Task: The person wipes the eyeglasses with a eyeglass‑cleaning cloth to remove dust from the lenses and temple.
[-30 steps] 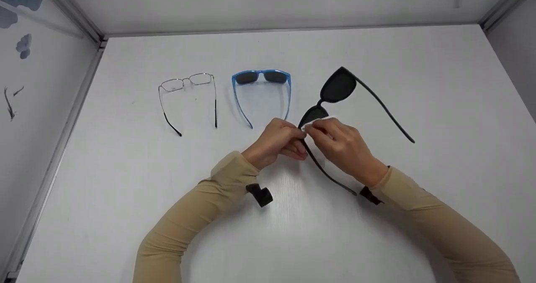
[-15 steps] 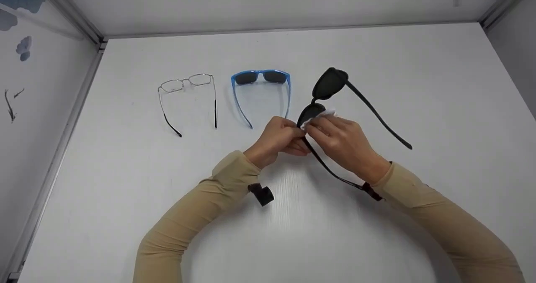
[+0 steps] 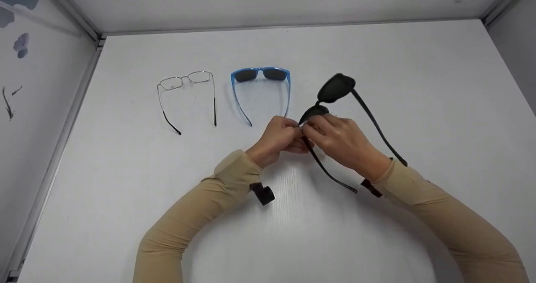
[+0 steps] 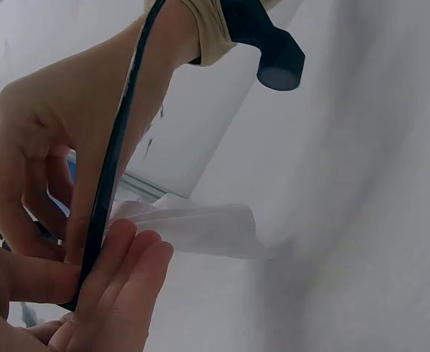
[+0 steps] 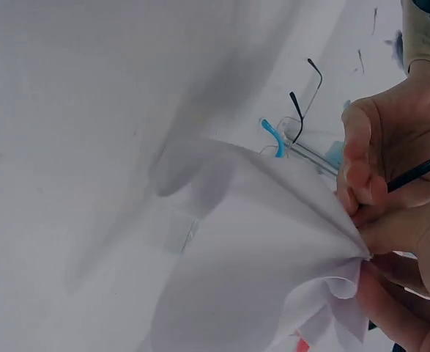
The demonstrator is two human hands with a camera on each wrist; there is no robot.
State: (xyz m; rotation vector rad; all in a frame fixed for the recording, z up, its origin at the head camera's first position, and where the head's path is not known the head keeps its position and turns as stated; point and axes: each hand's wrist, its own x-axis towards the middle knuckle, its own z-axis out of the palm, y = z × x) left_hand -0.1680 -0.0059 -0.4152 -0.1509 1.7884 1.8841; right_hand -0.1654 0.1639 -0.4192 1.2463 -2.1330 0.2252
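Observation:
My left hand (image 3: pixel 279 137) pinches a pair of black sunglasses (image 3: pixel 336 88) at the hinge corner of the nearer lens. The sunglasses are held tilted, dark lenses pointing away, both temples unfolded. Against that nearer lens, my right hand (image 3: pixel 340 140) pinches a thin white cloth (image 5: pixel 236 257) between thumb and fingers. The cloth hangs down in loose folds below the hands in both wrist views, mostly hidden by the fingers from the head. In the left wrist view the near temple (image 4: pixel 116 154) runs up past the right hand.
Blue-framed sunglasses (image 3: pixel 260 70) lie unfolded on the white table (image 3: pixel 104 170), just beyond my left hand. To their left are thin metal-framed eyeglasses (image 3: pixel 182 81) with dark temple tips. Pale walls enclose the table at the back and sides.
The black sunglasses have turned in the hold, their far temple swinging toward my right wrist. The white cloth edge that showed above the right fingers is now out of sight from the head.

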